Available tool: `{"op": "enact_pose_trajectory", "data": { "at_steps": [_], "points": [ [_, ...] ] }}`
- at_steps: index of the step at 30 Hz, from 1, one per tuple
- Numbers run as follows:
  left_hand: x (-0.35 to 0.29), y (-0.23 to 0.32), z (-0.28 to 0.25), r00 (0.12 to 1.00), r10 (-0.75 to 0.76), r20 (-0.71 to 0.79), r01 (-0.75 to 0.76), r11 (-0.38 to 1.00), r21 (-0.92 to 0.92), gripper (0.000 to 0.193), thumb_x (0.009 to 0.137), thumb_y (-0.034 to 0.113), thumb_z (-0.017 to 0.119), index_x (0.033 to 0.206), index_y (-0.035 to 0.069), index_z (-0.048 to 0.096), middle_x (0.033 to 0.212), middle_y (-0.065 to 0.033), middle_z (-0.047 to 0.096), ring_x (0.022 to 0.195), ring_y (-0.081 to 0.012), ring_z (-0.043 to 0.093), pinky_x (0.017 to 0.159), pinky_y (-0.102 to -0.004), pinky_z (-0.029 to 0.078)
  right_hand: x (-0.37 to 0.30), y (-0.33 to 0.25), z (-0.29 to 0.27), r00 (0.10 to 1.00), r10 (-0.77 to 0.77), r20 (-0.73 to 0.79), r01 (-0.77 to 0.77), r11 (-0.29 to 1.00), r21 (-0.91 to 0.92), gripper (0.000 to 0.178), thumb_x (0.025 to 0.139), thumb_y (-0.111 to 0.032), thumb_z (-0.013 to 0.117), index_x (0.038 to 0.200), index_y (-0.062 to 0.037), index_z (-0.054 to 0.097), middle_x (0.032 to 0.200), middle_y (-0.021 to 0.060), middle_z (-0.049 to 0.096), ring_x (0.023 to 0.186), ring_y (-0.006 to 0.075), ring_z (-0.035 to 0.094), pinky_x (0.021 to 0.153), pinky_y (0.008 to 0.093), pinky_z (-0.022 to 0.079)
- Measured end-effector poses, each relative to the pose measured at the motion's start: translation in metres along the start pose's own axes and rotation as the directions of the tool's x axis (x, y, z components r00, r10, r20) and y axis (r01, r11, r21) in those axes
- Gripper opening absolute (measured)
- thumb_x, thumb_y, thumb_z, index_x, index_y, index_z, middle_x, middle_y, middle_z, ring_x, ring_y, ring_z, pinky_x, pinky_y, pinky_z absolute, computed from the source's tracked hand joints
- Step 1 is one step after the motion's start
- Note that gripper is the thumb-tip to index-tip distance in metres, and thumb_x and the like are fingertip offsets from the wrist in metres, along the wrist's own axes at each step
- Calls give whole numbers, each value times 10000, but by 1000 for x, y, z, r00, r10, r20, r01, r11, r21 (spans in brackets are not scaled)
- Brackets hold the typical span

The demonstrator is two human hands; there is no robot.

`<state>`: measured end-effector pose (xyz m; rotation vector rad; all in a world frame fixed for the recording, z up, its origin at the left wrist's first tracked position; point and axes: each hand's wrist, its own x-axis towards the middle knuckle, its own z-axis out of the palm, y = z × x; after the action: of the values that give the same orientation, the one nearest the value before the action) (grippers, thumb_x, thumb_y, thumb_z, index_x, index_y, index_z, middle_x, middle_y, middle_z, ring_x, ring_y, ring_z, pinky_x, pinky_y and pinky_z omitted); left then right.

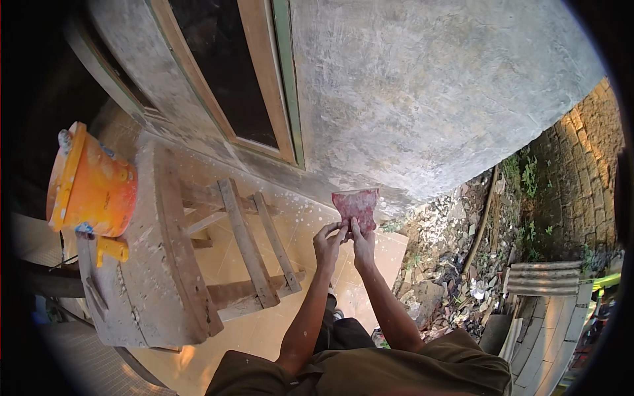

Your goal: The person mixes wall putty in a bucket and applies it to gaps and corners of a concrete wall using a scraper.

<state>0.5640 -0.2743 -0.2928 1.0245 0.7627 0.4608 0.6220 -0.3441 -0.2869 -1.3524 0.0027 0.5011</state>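
Observation:
A worn reddish sheet of sandpaper [356, 203], dusted with white, is held up in front of me near the foot of the grey wall [422, 92]. My left hand [328, 241] pinches its lower edge between thumb and fingers. Close beside it, my right hand [362, 243] grips the same edge, the thumb lying on the sheet's face. Both hands are closed on the sandpaper and nearly touch each other. The sheet's upper edge spreads out above my fingers.
At left stands a rough wooden bench [142, 264] with slatted supports [247, 241]. An orange bucket [102, 188] and a yellow piece [112, 250] sit on it. A wood-framed window [224, 66] breaks the wall. Rubble [449, 257] lies right of the white-spattered tiled floor [234, 261].

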Motion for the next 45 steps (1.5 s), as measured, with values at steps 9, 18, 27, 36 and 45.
{"op": "enact_pose_trajectory", "data": {
  "at_steps": [9, 18, 27, 36, 45],
  "points": [
    [-195, 33, -63, 998, -6, 70, 2, 998, 64, 280, 862, 89, 653, 1063, -103, 615, 952, -130, 667, 845, -167, 661, 745, -238, 536, -201, -42, -34, 983, -59, 175, 72, 995, -69, 178, 922, -154, 588, 1025, -12, 616, 950, 1, 643, 842, 80, 559, 756, 258, 436],
    [-311, 100, -125, 953, 301, 35, -303, 947, 105, 215, 871, 15, 612, 1028, -132, 618, 944, -152, 670, 847, -157, 650, 781, -248, 525, -315, -66, 13, 950, -78, 301, 70, 997, 36, 119, 920, -105, 580, 976, -19, 639, 910, 7, 656, 815, 68, 568, 757, 240, 431],
    [-355, 203, -213, 926, 326, 191, -349, 931, 105, 223, 888, -3, 573, 1085, -100, 614, 1051, -155, 659, 928, -169, 650, 825, -263, 523, -367, -93, 117, 908, -227, 352, 144, 958, 248, 160, 942, -120, 546, 1018, -8, 632, 954, 28, 648, 856, 72, 563, 799, 250, 429],
    [-369, 340, -393, 750, 562, 349, -661, 635, 400, 112, 804, -56, 641, 912, -80, 657, 962, -169, 684, 785, -230, 690, 717, -316, 560, -340, -127, 203, 815, -506, 283, 433, 856, 283, 171, 925, -83, 565, 1049, 16, 631, 1005, 42, 651, 869, 71, 567, 810, 258, 431],
    [-272, 488, -425, 535, 746, 397, -700, 128, 703, 141, 843, 23, 629, 969, -21, 677, 896, -105, 687, 782, -144, 651, 749, -259, 489, -314, -176, 242, -96, -869, 485, 893, -291, -344, 258, 699, -135, 688, 944, -53, 684, 851, 97, 651, 798, 272, 581, 822, 450, 422]
  ]
}}
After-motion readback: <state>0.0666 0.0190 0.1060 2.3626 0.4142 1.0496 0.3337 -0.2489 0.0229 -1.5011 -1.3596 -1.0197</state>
